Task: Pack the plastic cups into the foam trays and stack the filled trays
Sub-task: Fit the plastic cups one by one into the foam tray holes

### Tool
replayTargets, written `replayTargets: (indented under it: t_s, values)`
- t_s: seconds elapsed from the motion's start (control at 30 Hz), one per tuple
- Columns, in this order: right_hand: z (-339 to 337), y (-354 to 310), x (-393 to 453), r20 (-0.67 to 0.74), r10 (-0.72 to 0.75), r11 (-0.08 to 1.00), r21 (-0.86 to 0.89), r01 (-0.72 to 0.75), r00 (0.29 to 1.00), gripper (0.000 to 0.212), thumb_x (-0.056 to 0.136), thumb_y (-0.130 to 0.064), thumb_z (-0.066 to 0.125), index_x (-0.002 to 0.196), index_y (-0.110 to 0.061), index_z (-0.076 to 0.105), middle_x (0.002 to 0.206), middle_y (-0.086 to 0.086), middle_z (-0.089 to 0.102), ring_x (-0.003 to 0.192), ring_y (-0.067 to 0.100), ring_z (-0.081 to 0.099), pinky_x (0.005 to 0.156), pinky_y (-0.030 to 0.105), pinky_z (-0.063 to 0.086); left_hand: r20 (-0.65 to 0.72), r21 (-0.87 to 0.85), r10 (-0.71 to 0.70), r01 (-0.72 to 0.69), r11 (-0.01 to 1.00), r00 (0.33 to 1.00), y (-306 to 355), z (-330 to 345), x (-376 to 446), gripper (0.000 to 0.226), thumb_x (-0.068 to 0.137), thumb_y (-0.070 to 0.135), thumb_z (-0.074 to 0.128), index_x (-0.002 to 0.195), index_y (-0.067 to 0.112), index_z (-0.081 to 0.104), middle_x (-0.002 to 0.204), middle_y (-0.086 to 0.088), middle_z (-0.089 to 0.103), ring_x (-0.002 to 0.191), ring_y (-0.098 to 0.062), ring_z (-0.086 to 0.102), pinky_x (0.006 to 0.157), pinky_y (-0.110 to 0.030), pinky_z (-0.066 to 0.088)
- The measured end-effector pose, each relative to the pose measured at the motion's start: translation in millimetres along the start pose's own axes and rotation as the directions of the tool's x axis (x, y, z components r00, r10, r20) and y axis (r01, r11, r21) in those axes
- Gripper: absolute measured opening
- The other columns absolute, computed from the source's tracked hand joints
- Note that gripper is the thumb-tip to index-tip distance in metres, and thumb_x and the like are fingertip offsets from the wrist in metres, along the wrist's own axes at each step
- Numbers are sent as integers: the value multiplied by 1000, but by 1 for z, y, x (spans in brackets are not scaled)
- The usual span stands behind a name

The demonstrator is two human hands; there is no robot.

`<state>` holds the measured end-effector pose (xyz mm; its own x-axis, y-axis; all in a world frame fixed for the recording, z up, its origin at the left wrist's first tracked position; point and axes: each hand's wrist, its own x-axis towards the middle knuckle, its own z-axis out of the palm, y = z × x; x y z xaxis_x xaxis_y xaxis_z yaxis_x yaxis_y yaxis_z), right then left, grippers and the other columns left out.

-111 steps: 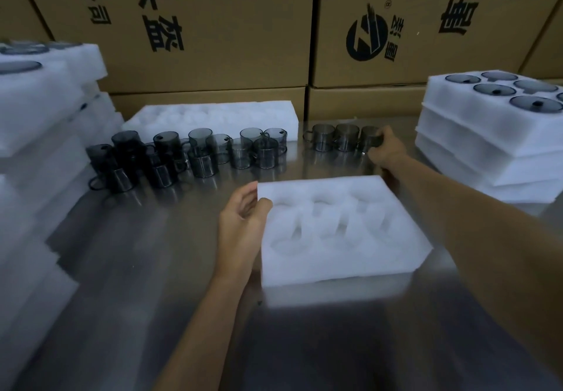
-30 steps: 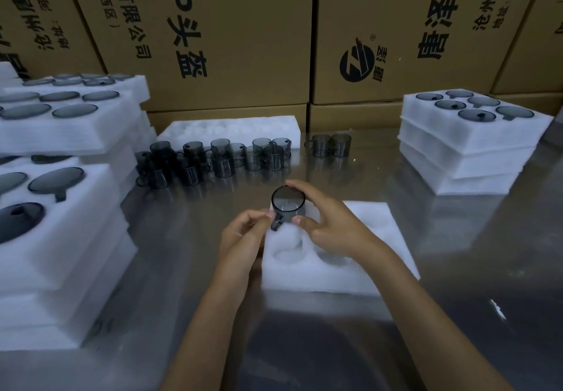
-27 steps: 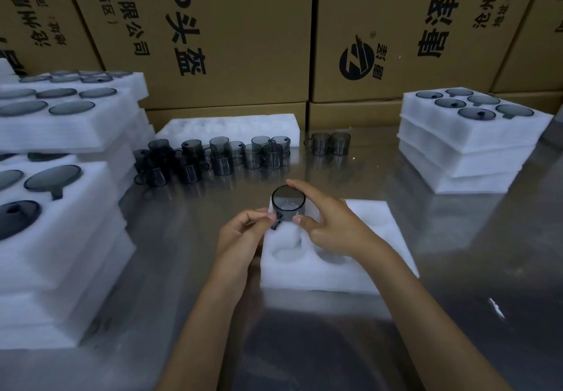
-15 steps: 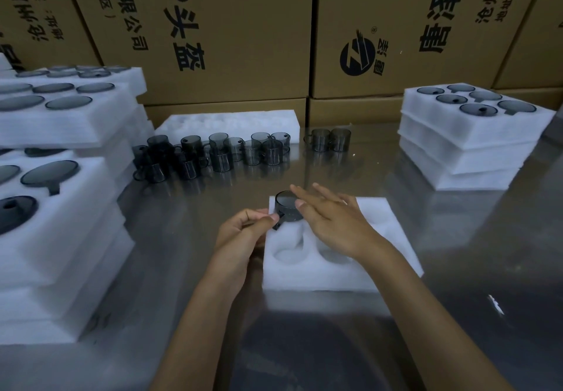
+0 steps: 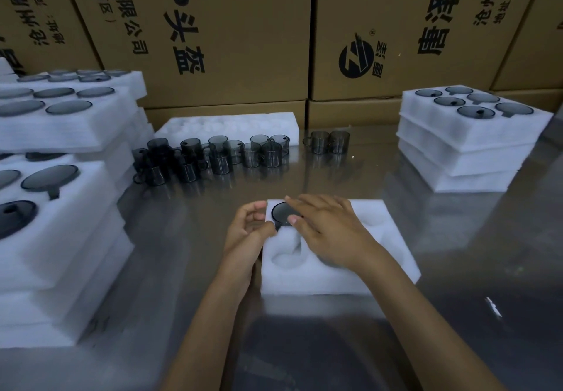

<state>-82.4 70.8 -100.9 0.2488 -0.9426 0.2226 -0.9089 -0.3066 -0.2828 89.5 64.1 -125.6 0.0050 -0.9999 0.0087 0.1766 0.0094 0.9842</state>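
Seated upright in the far-left pocket of foam tray (image 5: 335,275), cup (image 5: 281,213), directly under flat-fingered right hand (image 5: 329,232). Left hand (image 5: 246,232) just beside, loosely curled, apparently gripping nothing. Loose cups (image 5: 219,156) toward upper centre.

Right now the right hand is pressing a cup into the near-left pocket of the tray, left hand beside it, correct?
Not quite. The head view shows the right hand pressing the cup into the far-left pocket of the tray; the near-left pocket is empty. The left hand is beside it, as you said.
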Motion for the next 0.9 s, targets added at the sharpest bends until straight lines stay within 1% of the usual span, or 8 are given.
replayTargets:
  t_s: [0.13,0.23,0.3,0.4,0.47,0.63,0.73,0.9]
  values:
    - [1,-3,0,-45,-54,995,77,57,998,46,104,-43,41,149,-31,44,149,-10,47,137,14,36,109,26,16,-39,-64,-13,11,998,999,-3,0,4,27,87,6,65,105,26,68,114,-15,65,94,-21,68,77,-32,55]
    - [0,-6,1,-77,-33,983,176,46,996,41,102,-41,50,139,-27,57,142,-10,56,132,14,44,110,26,24,-56,66,99,-95,993,993,-8,4,6,30,89,5,63,108,28,63,114,-4,64,101,-16,65,70,-19,54]
    - [-4,-4,6,-44,26,951,308,-12,999,34,100,-39,56,130,-25,65,134,-11,63,121,11,56,107,31,36,-43,56,122,-120,991,992,-10,5,10,30,89,5,61,111,26,61,109,0,66,100,-16,66,70,-19,54]
    - [-19,4,30,41,153,873,463,-154,987,31,98,-36,59,127,-26,67,127,-11,67,107,4,63,99,26,45,-72,-9,67,-68,998,995,-9,3,24,23,92,10,59,110,24,62,105,-7,71,96,-21,69,80,-33,55]
    - [-25,10,57,1,198,887,426,-179,980,36,98,-30,58,133,-24,62,126,-6,67,118,12,60,103,29,45,-106,-69,33,-40,997,994,-7,2,40,12,95,15,57,104,18,65,102,-12,73,90,-24,70,79,-36,55]
    - [-13,17,137,52,212,922,321,-218,976,55,99,-25,52,151,-29,38,138,4,57,128,23,52,107,36,43,-210,1,95,-97,995,973,-11,2,81,20,100,7,48,92,11,66,91,-11,70,86,-19,65,68,-18,54]
    - [8,22,183,110,225,954,179,-241,968,58,102,-31,49,156,-29,28,150,12,46,136,31,45,111,42,40,-239,42,113,-105,994,964,-17,2,96,22,100,4,47,90,11,66,87,-9,68,81,-17,64,71,-27,55]
    - [41,36,228,142,314,934,130,-333,939,50,101,-35,51,147,-18,39,145,16,50,131,35,48,105,38,43,-203,9,109,-110,994,973,-25,-2,105,23,100,5,48,89,13,68,83,-3,72,76,-12,67,72,-27,57]
